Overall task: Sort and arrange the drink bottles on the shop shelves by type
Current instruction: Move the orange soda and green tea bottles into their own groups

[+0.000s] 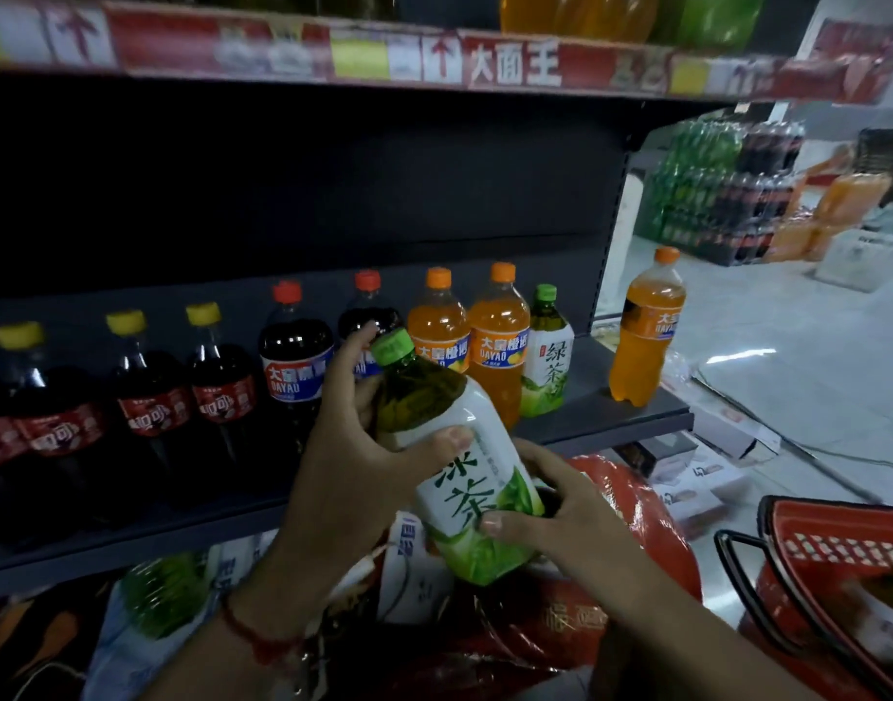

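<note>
Head view: my left hand (356,460) grips the upper body of a green tea bottle (457,455), fingers curled round it, thumb across the label. My right hand (548,518) holds its lower end, fingers wrapped. Bottle is tilted, cap toward the shelf (631,417), held in front of it. On the shelf stand cola bottles (151,392), orange soda bottles (497,346) and another green tea bottle (545,356). A red basket (838,548) sits at right.
</note>
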Demonstrator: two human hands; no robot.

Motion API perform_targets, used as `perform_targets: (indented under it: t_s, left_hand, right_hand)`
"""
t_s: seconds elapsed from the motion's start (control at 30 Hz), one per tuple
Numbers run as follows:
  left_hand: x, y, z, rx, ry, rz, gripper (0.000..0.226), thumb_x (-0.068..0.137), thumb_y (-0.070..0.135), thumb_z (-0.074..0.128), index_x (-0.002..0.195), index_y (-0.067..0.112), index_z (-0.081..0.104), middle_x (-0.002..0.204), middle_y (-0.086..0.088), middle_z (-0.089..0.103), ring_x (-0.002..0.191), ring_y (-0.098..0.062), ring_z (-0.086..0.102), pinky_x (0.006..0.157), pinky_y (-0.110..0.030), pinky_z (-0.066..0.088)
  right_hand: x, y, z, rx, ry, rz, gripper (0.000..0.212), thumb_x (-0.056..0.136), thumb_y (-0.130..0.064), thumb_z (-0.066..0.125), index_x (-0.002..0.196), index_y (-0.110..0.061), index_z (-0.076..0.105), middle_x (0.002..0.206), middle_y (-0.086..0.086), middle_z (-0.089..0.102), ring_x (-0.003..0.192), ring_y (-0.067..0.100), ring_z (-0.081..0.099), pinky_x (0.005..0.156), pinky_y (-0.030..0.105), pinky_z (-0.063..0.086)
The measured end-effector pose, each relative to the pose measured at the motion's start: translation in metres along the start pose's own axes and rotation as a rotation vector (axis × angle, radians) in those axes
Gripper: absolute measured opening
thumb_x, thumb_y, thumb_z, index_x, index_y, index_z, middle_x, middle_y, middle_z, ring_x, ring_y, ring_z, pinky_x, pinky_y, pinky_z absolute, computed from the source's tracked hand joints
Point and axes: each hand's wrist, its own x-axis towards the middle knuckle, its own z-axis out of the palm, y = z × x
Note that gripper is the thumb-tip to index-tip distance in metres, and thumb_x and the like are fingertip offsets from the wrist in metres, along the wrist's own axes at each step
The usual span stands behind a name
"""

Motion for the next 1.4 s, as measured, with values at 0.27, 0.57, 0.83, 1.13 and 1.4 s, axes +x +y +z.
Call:
perform_targets:
  t_s: [0.27, 0.57, 0.83, 1.13, 1.4]
  left_hand:
    - [0.052, 0.100, -0.004, 0.203, -0.159, 0.327, 0.094, 0.072, 0.037, 0.086, 0.139, 0.059, 0.024, 0.135, 0.032, 0.048, 0.124, 0.010, 0.050, 0.092, -0.012, 0.048]
    - [0.093, 0.221, -0.016, 0.999, -0.269, 0.529, 0.104, 0.066, 0.068, 0.074, 0.134, 0.077, -0.004, 0.154, 0.026, 0.009, 0.133, 0.000, 0.025, 0.108, -0.034, 0.040]
    - [0.169, 0.298, -0.025, 1.247, -0.119, 0.787, 0.105, 0.062, 0.070, 0.075, 0.147, 0.049, 0.019, 0.138, 0.006, 0.047, 0.120, -0.014, 0.048, 0.098, -0.042, 0.046]
    - [0.260, 0.300, -0.027, 1.255, -0.079, 0.736, 0.098, 0.067, 0.049, 0.085, 0.145, 0.041, 0.026, 0.137, 0.003, 0.048, 0.115, -0.016, 0.053, 0.088, -0.038, 0.054]
    - [0.297, 0.267, -0.020, 1.337, 0.008, 0.719, 0.070, 0.084, 0.045, 0.072, 0.144, 0.034, 0.037, 0.138, 0.002, 0.050, 0.116, -0.020, 0.056, 0.090, -0.039, 0.054]
  right_hand:
    - [0.002, -0.087, -0.006, 0.299, 0.098, -0.189, 0.069, 0.054, -0.020, 0.087, 0.118, -0.028, 0.063, 0.102, -0.002, 0.076, 0.092, 0.017, 0.073, 0.070, 0.027, 0.059]
    - [0.027, -0.181, -0.023, 0.326, 0.108, -0.433, 0.057, 0.072, -0.018, 0.081, 0.124, -0.029, 0.063, 0.114, 0.004, 0.072, 0.104, 0.026, 0.069, 0.085, 0.045, 0.057]
    - [0.083, -0.266, -0.041, 0.113, 0.098, -0.635, 0.052, 0.082, -0.021, 0.074, 0.131, -0.027, 0.055, 0.114, -0.006, 0.071, 0.102, 0.009, 0.069, 0.078, 0.024, 0.057]
    - [0.170, -0.320, -0.059, -0.360, 0.289, -0.591, 0.041, 0.084, -0.039, 0.070, 0.121, -0.026, 0.062, 0.109, -0.008, 0.069, 0.096, 0.004, 0.065, 0.078, 0.024, 0.057]
    - [0.189, -0.320, -0.051, -0.360, 0.464, -0.455, 0.038, 0.088, -0.038, 0.067, 0.122, -0.026, 0.054, 0.096, -0.011, 0.062, 0.086, 0.006, 0.063, 0.069, 0.026, 0.055]
